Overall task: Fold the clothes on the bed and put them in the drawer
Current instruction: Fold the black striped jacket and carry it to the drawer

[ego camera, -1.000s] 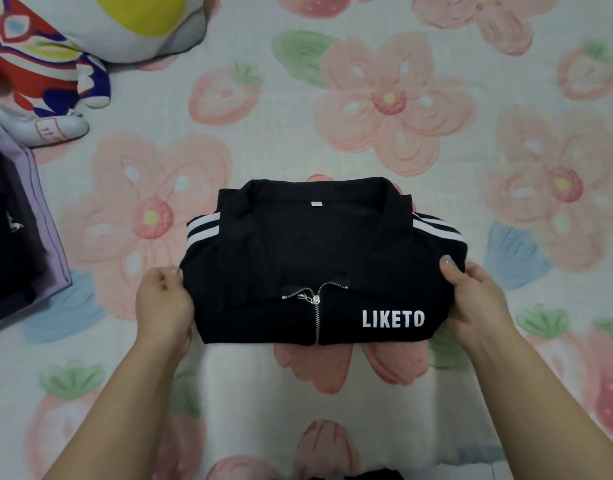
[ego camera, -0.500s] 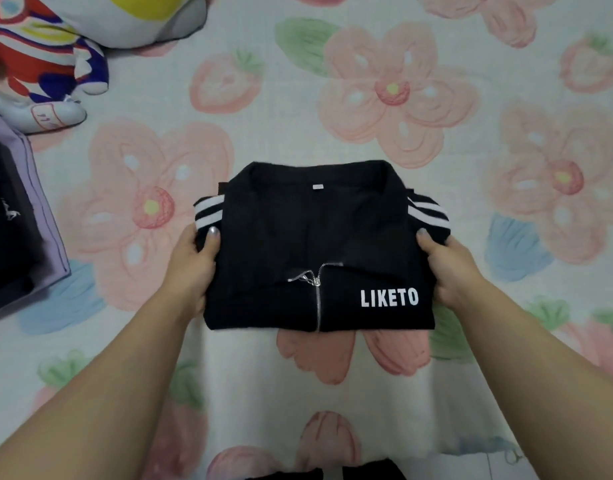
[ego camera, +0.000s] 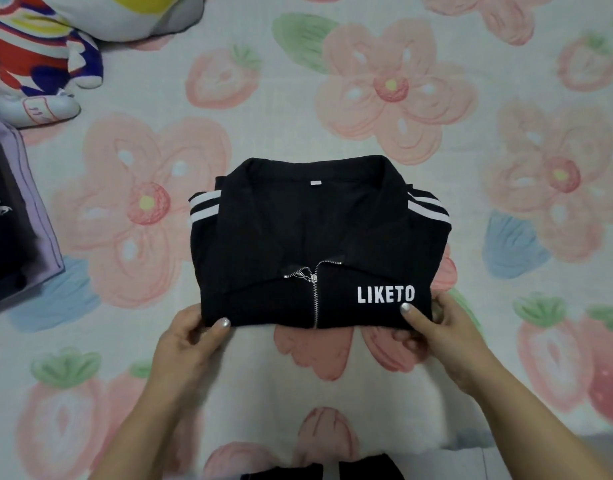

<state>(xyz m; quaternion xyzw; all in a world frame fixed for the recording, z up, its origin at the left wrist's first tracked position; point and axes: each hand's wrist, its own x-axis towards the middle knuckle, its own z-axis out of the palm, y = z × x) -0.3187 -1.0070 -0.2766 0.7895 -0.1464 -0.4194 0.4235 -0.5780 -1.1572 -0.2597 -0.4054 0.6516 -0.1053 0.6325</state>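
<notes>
A black zip jacket point(ego camera: 298, 233) lies folded into a compact rectangle on the flowered bed sheet point(ego camera: 384, 98), collar away from me, white stripes at both shoulders and white "LIKETO" lettering at its near right. My left hand point(ego camera: 187, 341) grips the jacket's near left corner, thumb on top and fingers underneath. My right hand point(ego camera: 433, 336) grips the near right corner the same way, thumb just below the lettering.
A colourful stuffed toy point(ego camera: 38, 53) lies at the far left corner. A dark garment with a lilac border point(ego camera: 17, 216) lies at the left edge. Another dark piece of cloth point(ego camera: 319, 471) shows at the bottom edge, close to me.
Both hands slid from the jacket's sides down to its near corners and now pinch the front edge. The jacket has stayed folded in roughly the same spot.
</notes>
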